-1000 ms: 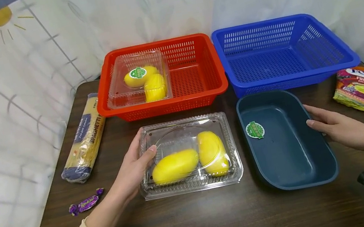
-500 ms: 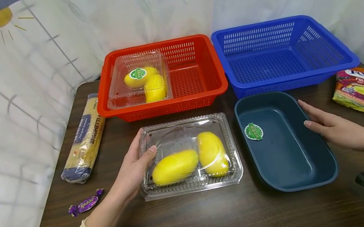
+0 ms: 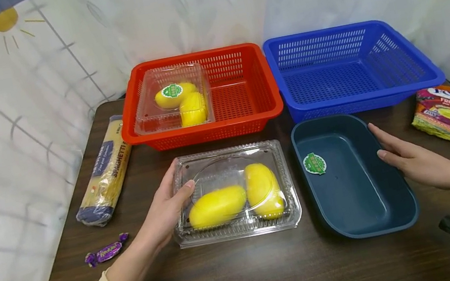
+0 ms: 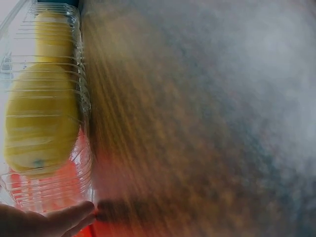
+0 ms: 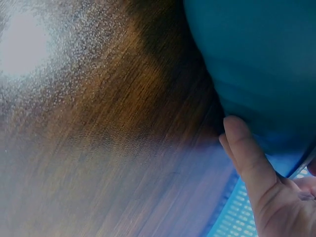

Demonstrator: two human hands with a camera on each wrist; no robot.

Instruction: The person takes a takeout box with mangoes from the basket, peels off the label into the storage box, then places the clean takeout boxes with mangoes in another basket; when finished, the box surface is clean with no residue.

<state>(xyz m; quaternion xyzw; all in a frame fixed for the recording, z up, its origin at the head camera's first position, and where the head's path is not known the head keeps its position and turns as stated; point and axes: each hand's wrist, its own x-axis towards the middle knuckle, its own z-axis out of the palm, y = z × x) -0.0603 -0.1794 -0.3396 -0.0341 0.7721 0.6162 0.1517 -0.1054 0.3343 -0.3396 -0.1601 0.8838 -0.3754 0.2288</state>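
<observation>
Left hand: I see the left hand (image 3: 167, 198) gripping the left end of a clear box (image 3: 237, 231), thumb over the lid's edge, fingers along the side.
Clear box: directly right of those fingers, flat on the table (image 3: 249, 277).
Right hand: the right hand (image 3: 406, 158) pinches the dark blue tray (image 3: 352, 193) by its right rim, thumb inside, fingers outside.
Tray: left of those fingers, just beside the clear box.
Clear boxes: two; the second box (image 3: 147, 109) sits in the red basket, beyond the left fingers.
Yellow fruits: four, two per box.
Baskets: two, one red basket (image 3: 244, 120), one blue basket (image 3: 353, 98), the blue beyond the right fingers.
Green stickers: two, one on the tray, one on the second box.
Spaghetti packs: one spaghetti pack (image 3: 104, 174), left of the left fingers.
Purple sweets: one purple sweet (image 3: 108, 251), left of the left forearm.
Fox's bags: one Fox's bag (image 3: 448, 116), right of the right fingers.
</observation>
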